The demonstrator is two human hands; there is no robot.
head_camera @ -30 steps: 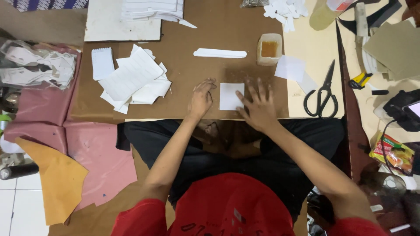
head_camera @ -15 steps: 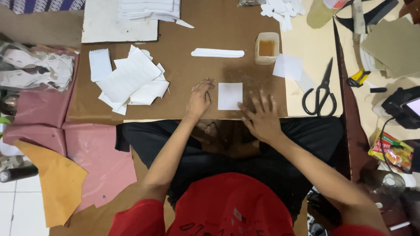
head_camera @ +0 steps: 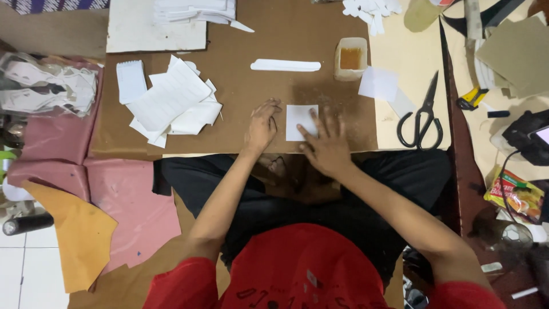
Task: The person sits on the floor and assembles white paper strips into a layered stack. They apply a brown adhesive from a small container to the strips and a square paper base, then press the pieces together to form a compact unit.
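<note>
Since a second ago your right hand [head_camera: 327, 150] has slid back toward you: it lay over the right side of the white square piece [head_camera: 301, 122], now only the fingertips [head_camera: 301, 131] press its lower and right part. The piece itself looks unmoved on the brown board [head_camera: 251, 91]. My read: you're smoothing or pressing it flat, not picking it up.

Hand state: right hand flat, fingers spread, gripping nothing. Left hand [head_camera: 261, 127] loose, fingers curled down onto the board just left of the piece, touching or nearly touching its left edge; can't tell which. It holds nothing.

Piece lies near the front edge of the board, between your two hands.

Around it: long white strip [head_camera: 285, 65] farther up the board, small tub of amber glue [head_camera: 350, 58] to its right, stack of white paper cut-outs [head_camera: 171, 103] well to the left, black scissors [head_camera: 422, 117] off to the right on the bench.
</note>
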